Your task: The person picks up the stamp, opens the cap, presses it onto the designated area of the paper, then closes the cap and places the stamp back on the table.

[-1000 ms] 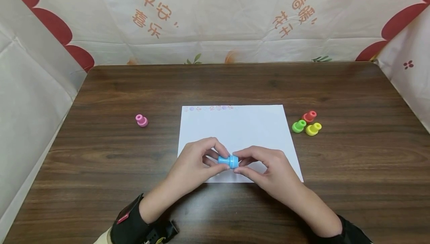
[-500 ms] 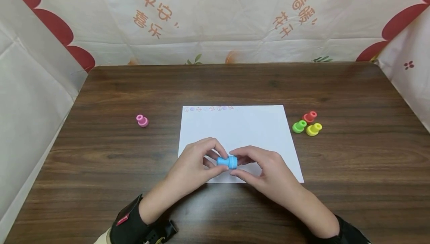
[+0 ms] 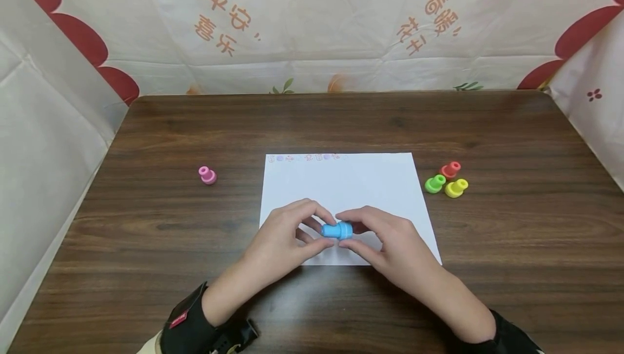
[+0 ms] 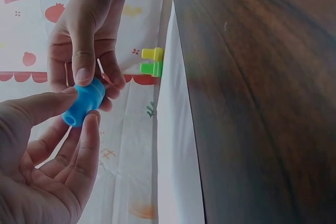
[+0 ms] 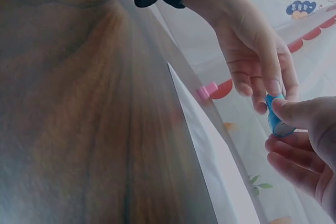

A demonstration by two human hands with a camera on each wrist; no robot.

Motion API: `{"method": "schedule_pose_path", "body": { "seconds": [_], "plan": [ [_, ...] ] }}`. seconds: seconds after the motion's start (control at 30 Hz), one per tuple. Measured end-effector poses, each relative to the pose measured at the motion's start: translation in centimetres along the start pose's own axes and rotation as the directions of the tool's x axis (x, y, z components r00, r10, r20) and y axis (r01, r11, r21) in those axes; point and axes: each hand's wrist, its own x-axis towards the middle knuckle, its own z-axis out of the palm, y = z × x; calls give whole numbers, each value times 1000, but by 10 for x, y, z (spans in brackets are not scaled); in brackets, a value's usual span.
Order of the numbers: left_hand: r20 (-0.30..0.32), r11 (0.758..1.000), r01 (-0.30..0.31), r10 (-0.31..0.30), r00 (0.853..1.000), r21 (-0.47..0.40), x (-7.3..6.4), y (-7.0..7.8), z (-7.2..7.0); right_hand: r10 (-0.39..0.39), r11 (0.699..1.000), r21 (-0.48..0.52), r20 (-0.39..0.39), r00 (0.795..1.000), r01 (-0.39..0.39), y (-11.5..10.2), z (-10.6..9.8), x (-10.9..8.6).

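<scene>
A small blue stamp [image 3: 337, 230] lies sideways between both hands, low over a white sheet of paper [image 3: 341, 181], its narrow handle to the left and wide end to the right. My left hand [image 3: 292, 229] pinches the handle; the thumb also shows against the stamp [image 4: 85, 103] in the left wrist view. My right hand [image 3: 390, 235] holds the wide end, its thumb laid on the stamp [image 5: 278, 121] in the right wrist view. Along the paper's top left edge runs a row of small pale prints [image 3: 304, 157].
A pink stamp [image 3: 207, 175] stands left of the paper. To the right stand red [image 3: 450, 170], green [image 3: 435, 184] and yellow [image 3: 456, 188] stamps close together. The brown wooden table [image 3: 146, 235] ends at a white printed cloth [image 3: 312, 24] behind.
The blue stamp has shifted slightly right and away from me between the fingers. My right hand's fingers have changed their place on its wide end. The left hand has barely moved.
</scene>
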Motion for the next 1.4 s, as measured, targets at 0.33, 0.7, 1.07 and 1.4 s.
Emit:
{"method": "schedule_pose_path", "body": {
  "seconds": [0.33, 0.7, 1.07, 1.4],
  "plan": [
    [-13, 999, 36, -36, 999, 3, -1, -4, -10, 53, 998, -29, -10, 999, -54, 5, -13, 1],
    [-53, 998, 61, -59, 997, 19, -5, -11, -20, 63, 997, -38, -74, 995, -66, 11, -23, 2],
    [-98, 996, 76, -71, 993, 44, -9, -15, -33, 78, 993, -73, -147, 986, -89, 19, -39, 1],
    [-146, 991, 94, -80, 986, 91, -13, -19, -41, 106, 989, -75, -263, 959, -129, 28, -55, -3]
  ]
}}
